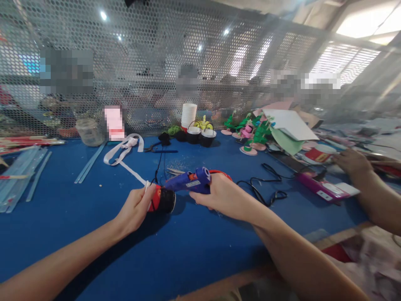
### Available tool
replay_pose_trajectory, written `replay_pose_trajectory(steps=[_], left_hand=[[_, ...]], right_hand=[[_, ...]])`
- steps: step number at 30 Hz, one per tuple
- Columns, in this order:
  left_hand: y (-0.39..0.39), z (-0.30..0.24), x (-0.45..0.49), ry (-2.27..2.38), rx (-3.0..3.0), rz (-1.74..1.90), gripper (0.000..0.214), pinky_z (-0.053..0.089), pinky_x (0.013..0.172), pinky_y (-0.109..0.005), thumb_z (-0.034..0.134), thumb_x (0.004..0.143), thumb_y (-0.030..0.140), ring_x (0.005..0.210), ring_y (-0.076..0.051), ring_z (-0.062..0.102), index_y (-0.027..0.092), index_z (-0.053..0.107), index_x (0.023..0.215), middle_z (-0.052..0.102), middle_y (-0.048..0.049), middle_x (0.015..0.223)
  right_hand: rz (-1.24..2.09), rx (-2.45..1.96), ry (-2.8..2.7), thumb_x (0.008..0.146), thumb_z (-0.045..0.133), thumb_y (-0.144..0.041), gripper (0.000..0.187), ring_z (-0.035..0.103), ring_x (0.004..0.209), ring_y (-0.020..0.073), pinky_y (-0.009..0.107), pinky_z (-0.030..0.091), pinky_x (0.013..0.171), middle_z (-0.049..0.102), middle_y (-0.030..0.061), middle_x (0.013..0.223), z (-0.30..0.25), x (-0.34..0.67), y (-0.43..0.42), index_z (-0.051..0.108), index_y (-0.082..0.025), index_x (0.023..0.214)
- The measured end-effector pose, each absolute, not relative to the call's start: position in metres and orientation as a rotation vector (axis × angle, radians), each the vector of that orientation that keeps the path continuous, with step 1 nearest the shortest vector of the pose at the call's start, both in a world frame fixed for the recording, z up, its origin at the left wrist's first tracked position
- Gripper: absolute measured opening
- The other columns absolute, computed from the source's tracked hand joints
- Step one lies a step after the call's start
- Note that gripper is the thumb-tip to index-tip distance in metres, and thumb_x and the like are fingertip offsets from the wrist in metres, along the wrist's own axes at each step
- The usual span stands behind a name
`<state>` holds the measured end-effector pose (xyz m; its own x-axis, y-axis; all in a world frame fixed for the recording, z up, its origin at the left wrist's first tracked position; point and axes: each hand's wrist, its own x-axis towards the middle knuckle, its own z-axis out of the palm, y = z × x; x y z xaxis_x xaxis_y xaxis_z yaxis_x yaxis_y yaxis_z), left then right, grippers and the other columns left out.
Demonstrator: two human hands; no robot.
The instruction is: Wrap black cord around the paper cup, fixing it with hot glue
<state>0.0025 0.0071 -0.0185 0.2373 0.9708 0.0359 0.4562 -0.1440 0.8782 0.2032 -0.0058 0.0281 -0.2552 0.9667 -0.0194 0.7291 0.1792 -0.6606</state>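
Observation:
My left hand (134,207) is closed round a small paper cup (167,200), red with a black band, lying on its side above the blue table. A white ribbon (133,172) runs from this hand up to a loose coil, and a black cord (156,167) rises from the cup. In my right hand (227,194) is a blue glue gun (188,182), its nozzle pointing left at the cup's side. Whether the nozzle touches the cup I cannot tell. Behind the glue gun lie scissors (175,171), partly hidden, with a red handle showing.
Clear glue sticks (21,179) lie at left, near a jar (90,131) and a propped phone (114,123). Stacked white cups (189,115), two black cups and green craft plants (260,133) stand behind. At right, a co-worker's hand (354,163) touches a red-and-white cup (319,154).

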Motion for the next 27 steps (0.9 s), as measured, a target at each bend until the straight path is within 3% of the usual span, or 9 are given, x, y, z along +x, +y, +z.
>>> replay_pose_trajectory(steps=[17,27], left_hand=[[0.008,-0.02,0.003,1.32,1.697,0.857,0.041,0.026,0.045,-0.021,0.028,0.077,0.045,0.045,-0.008,0.029,0.015,0.044,0.054,0.033,0.0049,0.048],[0.009,-0.021,0.003,1.303,1.659,0.909,0.038,0.027,0.044,-0.021,0.032,0.076,0.042,0.044,-0.008,0.03,0.015,0.041,0.051,0.034,0.0045,0.046]], right_hand=[[0.751,-1.524,-2.078,0.066,0.048,-0.024,0.014,0.039,0.035,0.0053,0.016,0.027,0.033,0.047,-0.0038,0.042,0.031,0.201,-0.008,0.051,-0.014,0.057],[1.133,-1.377,-1.935,0.068,0.05,-0.029,0.018,0.042,0.038,0.006,0.017,0.036,0.038,0.047,-0.0033,0.044,0.036,0.217,0.004,0.057,-0.012,0.066]])
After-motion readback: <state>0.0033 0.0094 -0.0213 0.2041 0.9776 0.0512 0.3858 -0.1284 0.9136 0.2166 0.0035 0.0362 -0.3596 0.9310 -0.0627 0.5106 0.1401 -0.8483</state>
